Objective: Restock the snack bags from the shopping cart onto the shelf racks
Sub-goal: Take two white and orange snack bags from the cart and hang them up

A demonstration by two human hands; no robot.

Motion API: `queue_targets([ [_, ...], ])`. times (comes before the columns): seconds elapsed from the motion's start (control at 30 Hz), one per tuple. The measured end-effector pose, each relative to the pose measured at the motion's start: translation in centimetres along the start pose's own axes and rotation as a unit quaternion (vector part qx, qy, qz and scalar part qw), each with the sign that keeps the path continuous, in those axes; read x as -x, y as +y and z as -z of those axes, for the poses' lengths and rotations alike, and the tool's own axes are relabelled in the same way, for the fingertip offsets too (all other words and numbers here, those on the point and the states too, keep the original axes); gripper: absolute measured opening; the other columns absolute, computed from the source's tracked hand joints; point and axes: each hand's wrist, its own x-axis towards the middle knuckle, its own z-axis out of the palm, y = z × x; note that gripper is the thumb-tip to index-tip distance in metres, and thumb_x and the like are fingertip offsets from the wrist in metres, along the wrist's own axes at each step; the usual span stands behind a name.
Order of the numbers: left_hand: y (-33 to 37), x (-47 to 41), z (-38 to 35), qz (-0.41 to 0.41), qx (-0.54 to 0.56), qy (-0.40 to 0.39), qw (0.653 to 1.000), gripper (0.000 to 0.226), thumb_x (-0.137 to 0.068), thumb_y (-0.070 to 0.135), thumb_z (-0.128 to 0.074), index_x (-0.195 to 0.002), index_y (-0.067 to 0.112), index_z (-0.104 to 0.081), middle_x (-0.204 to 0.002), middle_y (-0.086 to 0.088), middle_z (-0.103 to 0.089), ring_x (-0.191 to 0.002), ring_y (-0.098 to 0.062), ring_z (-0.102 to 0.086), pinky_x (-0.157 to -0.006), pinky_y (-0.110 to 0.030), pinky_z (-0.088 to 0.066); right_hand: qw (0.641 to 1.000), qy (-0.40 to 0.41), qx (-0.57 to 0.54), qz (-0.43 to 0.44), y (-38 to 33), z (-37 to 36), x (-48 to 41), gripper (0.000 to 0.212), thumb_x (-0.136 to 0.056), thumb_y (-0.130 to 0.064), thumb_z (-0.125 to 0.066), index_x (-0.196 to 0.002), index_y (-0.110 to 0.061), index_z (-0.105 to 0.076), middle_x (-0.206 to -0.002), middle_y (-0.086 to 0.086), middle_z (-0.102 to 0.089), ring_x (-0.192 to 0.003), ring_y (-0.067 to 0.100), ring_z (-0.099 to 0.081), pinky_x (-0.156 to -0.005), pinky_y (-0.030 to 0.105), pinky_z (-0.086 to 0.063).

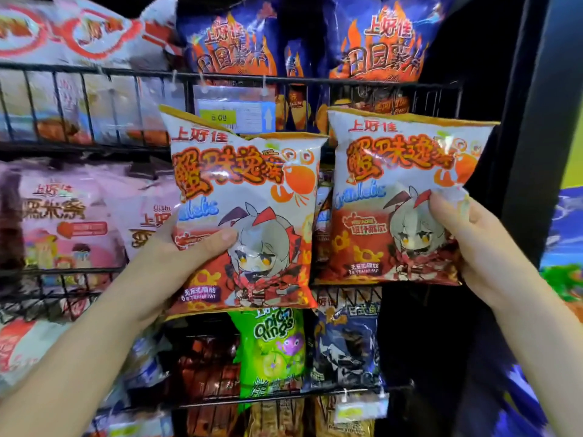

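My left hand [176, 257] grips an orange and white crab-flavour snack bag [249, 190] by its lower left side, thumb across the front. My right hand [473, 244] grips a second, matching crab snack bag [400, 171] by its right edge. Both bags are held upright, side by side, in front of the middle tier of a black wire shelf rack [94, 74]. The right bag sits a little higher than the left one. The shopping cart is out of view.
Blue flame-print chip bags [233, 42] fill the top tier above a price tag [233, 116]. Pink bags [63, 222] stand at the left. A green onion rings bag [274, 348] and a dark blue bag [347, 345] stand in the lower tier. A dark post [530, 121] bounds the rack's right side.
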Motion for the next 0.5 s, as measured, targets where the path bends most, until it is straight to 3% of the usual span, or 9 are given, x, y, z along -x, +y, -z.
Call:
queue_targets([
  [0.07, 0.1, 0.1, -0.1, -0.001, -0.007, -0.003, 1.0, 0.09, -0.032, 0.054, -0.101, -0.112, 0.029, -0.071, -0.106, -0.007, -0.08, -0.085, -0.025, -0.079, -0.064, -0.032, -0.063, 1.0, 0.0, 0.003, 0.019, -0.3, 0.0, -0.7, 0.044, -0.095, -0.039, -0.059, -0.132, -0.017, -0.064, -0.12, 0.002, -0.076, -0.107, 0.021, -0.074, -0.079, 0.028, -0.061],
  [0.13, 0.1, 0.1, -0.1, 0.004, -0.007, 0.001, 1.0, 0.087, -0.032, 0.052, -0.101, -0.11, 0.03, -0.072, -0.105, -0.007, -0.08, -0.084, -0.025, -0.079, -0.063, -0.031, -0.063, 0.999, -0.001, 0.013, 0.039, -0.5, -0.1, -1.5, 0.047, -0.095, -0.041, -0.06, -0.134, -0.015, -0.061, -0.122, 0.002, -0.075, -0.111, 0.022, -0.073, -0.083, 0.03, -0.061],
  [0.27, 0.3, 0.4, -0.2, 0.002, 0.004, 0.004, 1.0, 0.09, -0.02, 0.058, -0.1, -0.102, 0.034, -0.074, -0.1, -0.004, -0.081, -0.08, -0.023, -0.079, -0.06, -0.028, -0.062, 0.996, 0.002, 0.024, 0.082, 0.0, -0.7, -3.1, 0.042, -0.094, -0.042, -0.063, -0.132, -0.023, -0.058, -0.131, 0.001, -0.071, -0.122, 0.022, -0.067, -0.103, 0.042, -0.054],
  [0.4, 0.3, 0.7, -0.1, 0.005, 0.008, 0.012, 1.0, 0.094, -0.023, 0.055, -0.101, -0.108, 0.032, -0.069, -0.096, -0.002, -0.081, -0.078, -0.022, -0.079, -0.059, -0.028, -0.062, 0.993, -0.009, 0.046, 0.106, 1.2, -1.4, -3.9, 0.06, -0.092, -0.05, -0.069, -0.142, -0.023, -0.05, -0.141, 0.003, -0.065, -0.133, 0.026, -0.06, -0.111, 0.051, -0.044],
  [0.5, 0.2, 1.0, 0.0, 0.016, 0.009, 0.011, 1.0, 0.088, -0.02, 0.058, -0.101, -0.102, 0.037, -0.073, -0.101, -0.003, -0.081, -0.085, -0.026, -0.079, -0.061, -0.03, -0.063, 0.995, -0.012, 0.065, 0.078, 2.5, -1.4, -4.4, 0.074, -0.083, -0.06, -0.076, -0.141, -0.022, -0.051, -0.136, 0.0, -0.068, -0.129, 0.022, -0.063, -0.111, 0.049, -0.047],
])
